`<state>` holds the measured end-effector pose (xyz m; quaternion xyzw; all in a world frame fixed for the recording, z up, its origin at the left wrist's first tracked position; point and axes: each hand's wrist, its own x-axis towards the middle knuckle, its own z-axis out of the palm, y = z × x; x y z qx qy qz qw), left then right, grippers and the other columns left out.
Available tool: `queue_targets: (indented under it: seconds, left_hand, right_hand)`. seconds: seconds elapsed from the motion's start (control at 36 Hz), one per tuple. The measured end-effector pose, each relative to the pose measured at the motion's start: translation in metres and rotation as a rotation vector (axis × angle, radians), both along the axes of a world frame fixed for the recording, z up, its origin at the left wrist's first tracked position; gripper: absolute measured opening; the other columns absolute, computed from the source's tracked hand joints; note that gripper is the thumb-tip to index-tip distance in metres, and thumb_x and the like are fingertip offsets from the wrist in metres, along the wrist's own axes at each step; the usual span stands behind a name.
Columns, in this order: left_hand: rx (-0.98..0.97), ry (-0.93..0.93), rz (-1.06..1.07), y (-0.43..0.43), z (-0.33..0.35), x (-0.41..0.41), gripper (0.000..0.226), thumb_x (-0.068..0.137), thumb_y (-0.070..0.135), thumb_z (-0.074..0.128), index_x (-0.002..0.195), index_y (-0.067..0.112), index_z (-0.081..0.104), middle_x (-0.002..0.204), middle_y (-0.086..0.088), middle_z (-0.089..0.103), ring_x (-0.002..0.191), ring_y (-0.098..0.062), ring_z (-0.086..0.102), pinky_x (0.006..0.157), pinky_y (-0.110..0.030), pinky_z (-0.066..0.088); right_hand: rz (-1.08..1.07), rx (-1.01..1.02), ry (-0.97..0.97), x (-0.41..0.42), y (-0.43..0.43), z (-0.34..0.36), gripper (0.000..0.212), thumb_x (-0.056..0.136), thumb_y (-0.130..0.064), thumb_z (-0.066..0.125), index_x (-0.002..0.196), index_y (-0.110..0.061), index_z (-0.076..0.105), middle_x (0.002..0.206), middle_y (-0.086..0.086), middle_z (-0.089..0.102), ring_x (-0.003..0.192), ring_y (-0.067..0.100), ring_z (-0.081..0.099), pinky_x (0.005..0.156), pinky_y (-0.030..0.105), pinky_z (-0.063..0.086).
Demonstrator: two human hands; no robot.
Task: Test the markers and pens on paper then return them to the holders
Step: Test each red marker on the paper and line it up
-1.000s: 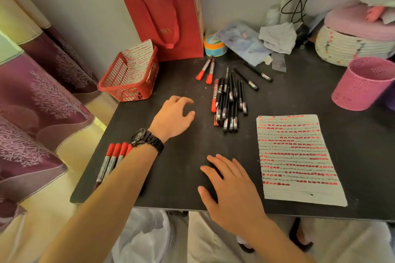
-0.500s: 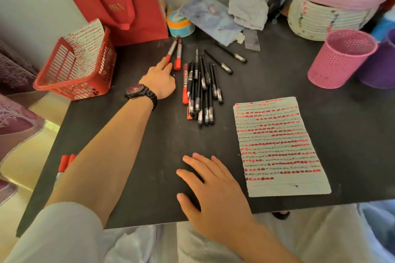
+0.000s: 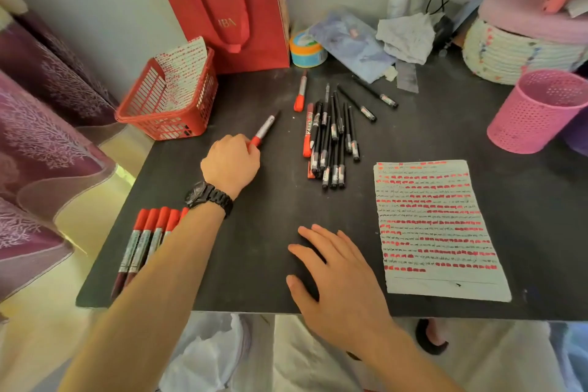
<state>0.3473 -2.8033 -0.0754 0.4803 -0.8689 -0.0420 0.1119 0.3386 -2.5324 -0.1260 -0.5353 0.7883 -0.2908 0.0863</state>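
My left hand (image 3: 230, 162) grips a red-capped marker (image 3: 265, 129) by its cap end, the barrel pointing away up the black table (image 3: 254, 251). My right hand (image 3: 337, 277) lies flat on the table near the front edge, fingers spread, holding nothing. A pile of black pens with a red marker (image 3: 331, 137) lies at the centre. One red marker (image 3: 300, 95) lies alone behind the pile. Several red markers (image 3: 143, 242) lie side by side at the left edge, partly under my forearm. The paper (image 3: 436, 226), covered in red and black marks, sits to the right.
A pink mesh holder (image 3: 537, 111) stands at the right, a purple one half hidden behind it. A red basket (image 3: 168, 99) with marked paper and a red gift bag (image 3: 229, 6) stand at the back left. Tape roll (image 3: 307, 49), cloths and a woven basket (image 3: 515, 51) crowd the back.
My left hand reached to the two red markers at the back, took one and drew it back toward me. The right hand stayed flat on the table.
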Motion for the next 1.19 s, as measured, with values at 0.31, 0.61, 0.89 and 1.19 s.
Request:
queue_targets:
  seconds: [0.31,0.61,0.89,1.19]
  left_hand:
    - [0.620,0.788,-0.058,0.130,0.004,0.074,0.045,0.108,0.037,0.041,0.078,0.024,0.072,0.058,0.004,0.061,0.054,-0.011,0.058,0.054,-0.024,0.047]
    - [0.939,0.661,-0.203,0.244,-0.017,0.079,0.054,0.095,0.054,0.040,0.063,0.022,0.069,0.052,0.008,0.054,0.052,-0.006,0.046,0.056,-0.018,0.038]
    - [0.756,0.431,-0.406,0.291,-0.006,0.048,0.034,0.095,0.038,0.040,0.068,0.022,0.052,0.062,0.000,0.061,0.052,-0.014,0.044,0.051,-0.028,0.036]
    - [0.335,0.307,-0.403,0.333,-0.020,0.046,0.037,0.089,0.039,0.036,0.054,0.027,0.031,0.047,0.009,0.051,0.042,-0.015,0.046,0.042,-0.027,0.027]
  right_hand:
    - [-0.072,-0.206,-0.692,-0.009,0.016,0.026,0.048,0.086,-0.063,0.055,0.129,-0.043,0.056,0.127,-0.029,0.060,0.120,-0.006,0.056,0.101,0.022,0.045]
    - [-0.399,-0.522,-1.205,-0.036,0.096,0.053,0.018,0.086,-0.039,0.071,0.084,-0.023,0.078,0.088,0.008,0.077,0.090,0.019,0.075,0.065,0.025,0.057]
    - [-0.572,-0.771,-1.596,-0.030,0.129,0.050,0.023,0.082,-0.035,0.067,0.074,-0.013,0.073,0.068,0.007,0.063,0.069,0.017,0.066,0.066,0.029,0.059]
    - [-0.836,-1.006,-1.923,-0.022,0.127,0.059,0.049,0.098,-0.034,0.053,0.054,-0.021,0.039,0.049,-0.005,0.028,0.046,0.013,0.030,0.058,0.031,0.040]
